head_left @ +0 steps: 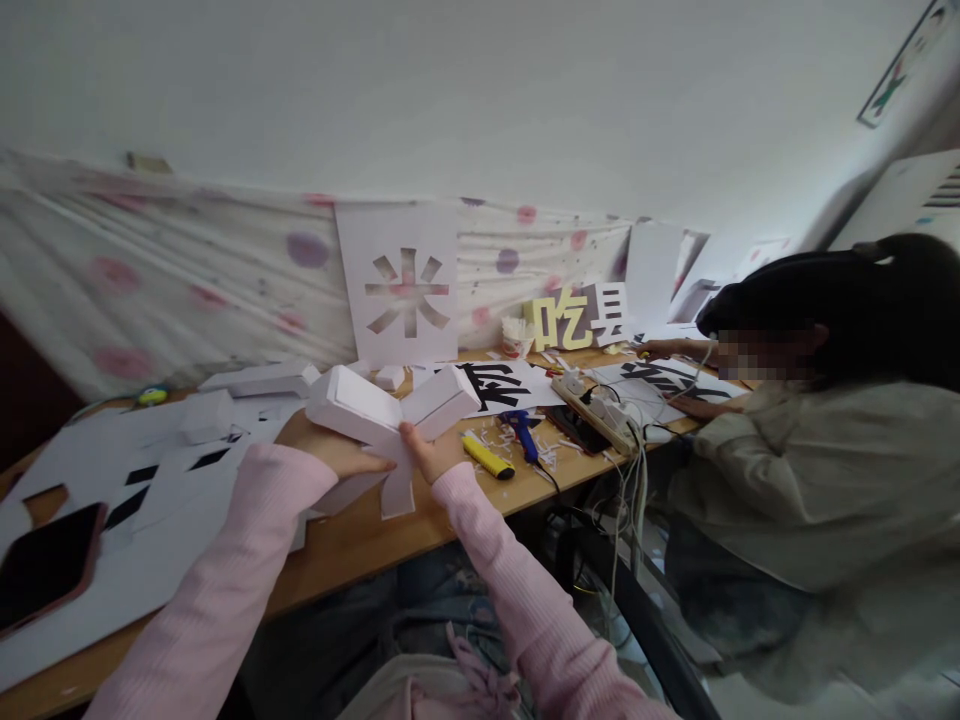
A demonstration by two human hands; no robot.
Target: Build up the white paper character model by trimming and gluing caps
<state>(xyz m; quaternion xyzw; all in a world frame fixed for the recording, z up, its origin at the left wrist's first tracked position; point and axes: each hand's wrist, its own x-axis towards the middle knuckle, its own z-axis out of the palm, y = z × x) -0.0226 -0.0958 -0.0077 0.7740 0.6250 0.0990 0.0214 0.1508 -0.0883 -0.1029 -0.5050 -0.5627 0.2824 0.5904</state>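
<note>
Above the desk's front edge, I hold a white foam-board character in clear air. My left hand and right hand both clasp it from beneath.

Right of the grip lie a yellow knife, a blue tool and a power strip; a phone lies far left.

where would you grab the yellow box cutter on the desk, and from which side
Grip the yellow box cutter across its middle, coming from above. It lies flat on the wooden desk, long sides free. The blue-handled tool lies just beyond it, so keep fingers on the near side.
</note>
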